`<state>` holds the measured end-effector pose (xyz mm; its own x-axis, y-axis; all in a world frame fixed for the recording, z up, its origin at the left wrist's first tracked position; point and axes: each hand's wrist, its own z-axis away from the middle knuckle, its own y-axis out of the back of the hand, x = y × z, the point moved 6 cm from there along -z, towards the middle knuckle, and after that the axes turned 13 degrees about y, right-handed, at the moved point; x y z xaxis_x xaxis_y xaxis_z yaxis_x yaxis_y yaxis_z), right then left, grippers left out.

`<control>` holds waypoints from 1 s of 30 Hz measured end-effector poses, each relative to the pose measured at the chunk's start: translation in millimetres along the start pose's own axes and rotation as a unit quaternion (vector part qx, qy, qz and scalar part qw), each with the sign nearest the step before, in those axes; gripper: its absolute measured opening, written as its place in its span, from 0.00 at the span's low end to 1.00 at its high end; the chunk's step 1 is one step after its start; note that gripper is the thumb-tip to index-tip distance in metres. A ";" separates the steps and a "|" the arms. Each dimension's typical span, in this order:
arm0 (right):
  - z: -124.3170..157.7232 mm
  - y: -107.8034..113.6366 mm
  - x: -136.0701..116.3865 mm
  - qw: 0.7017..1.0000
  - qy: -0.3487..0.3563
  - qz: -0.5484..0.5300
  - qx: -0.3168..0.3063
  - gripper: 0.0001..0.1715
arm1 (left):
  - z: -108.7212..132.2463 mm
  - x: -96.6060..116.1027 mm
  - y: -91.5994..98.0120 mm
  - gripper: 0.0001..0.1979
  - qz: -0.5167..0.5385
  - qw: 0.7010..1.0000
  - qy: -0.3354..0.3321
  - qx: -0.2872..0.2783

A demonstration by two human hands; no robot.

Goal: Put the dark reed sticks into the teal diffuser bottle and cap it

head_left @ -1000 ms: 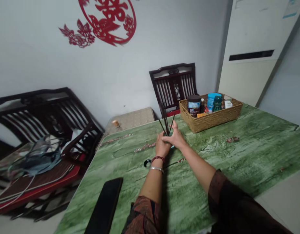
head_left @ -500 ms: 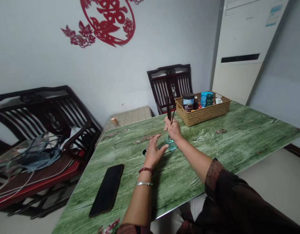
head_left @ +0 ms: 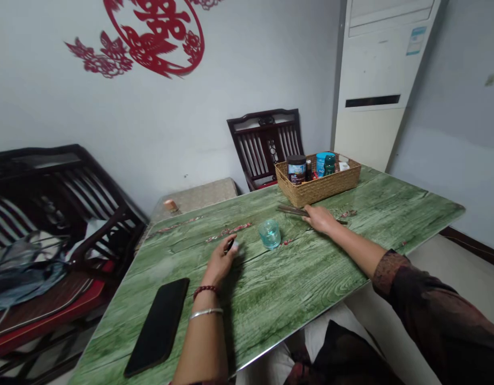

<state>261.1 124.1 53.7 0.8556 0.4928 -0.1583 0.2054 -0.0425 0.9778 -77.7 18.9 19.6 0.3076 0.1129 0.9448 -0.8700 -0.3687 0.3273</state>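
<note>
A small blue-green glass bottle (head_left: pixel 270 233) stands upright on the green table (head_left: pixel 311 278), with no sticks in it. My right hand (head_left: pixel 321 218) lies on the table to its right, fingers closed on a bundle of dark sticks (head_left: pixel 291 210) that rest flat beside the basket. My left hand (head_left: pixel 222 258) is left of the bottle, fingers pinched on a small dark round cap (head_left: pixel 232 246) lying on the table. Bracelets circle my left wrist.
A wicker basket (head_left: pixel 318 183) with jars and bottles stands at the far side. A black phone (head_left: pixel 159 325) lies near the front left edge. A dark wooden chair (head_left: pixel 265 147) stands behind the table, a bench with clothes at the left, a white air conditioner at the right.
My right hand pulled the sticks out of the bottle and laid them flat by the basket. My left hand left the bottle and closed on the cap.
</note>
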 end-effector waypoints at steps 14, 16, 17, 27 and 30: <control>16.1 -41.2 48.4 0.995 -0.027 0.086 0.051 0.24 | -9.5 36.4 -64.6 0.27 0.287 0.958 -0.008 -0.014; 16.4 -40.6 50.6 0.993 -0.028 0.099 0.054 0.22 | -8.7 39.4 -71.2 0.28 0.241 0.970 -0.038 0.001; 16.7 -40.2 51.5 0.993 -0.029 0.105 0.053 0.21 | -7.6 41.7 -75.5 0.27 0.216 0.975 -0.053 0.001; 21.8 -34.0 56.3 0.992 -0.021 0.119 0.024 0.18 | -12.9 35.0 -104.1 0.25 0.166 0.983 -0.072 -0.022; 22.7 -29.4 54.8 0.992 -0.015 0.121 0.023 0.20 | -14.7 29.2 -104.7 0.25 0.157 0.985 -0.069 -0.026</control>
<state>312.7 132.7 13.2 0.8959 0.4376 0.0765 0.0128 -0.1975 0.9802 16.7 74.3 13.1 0.0661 -0.1277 0.9896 -0.9481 -0.3172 0.0224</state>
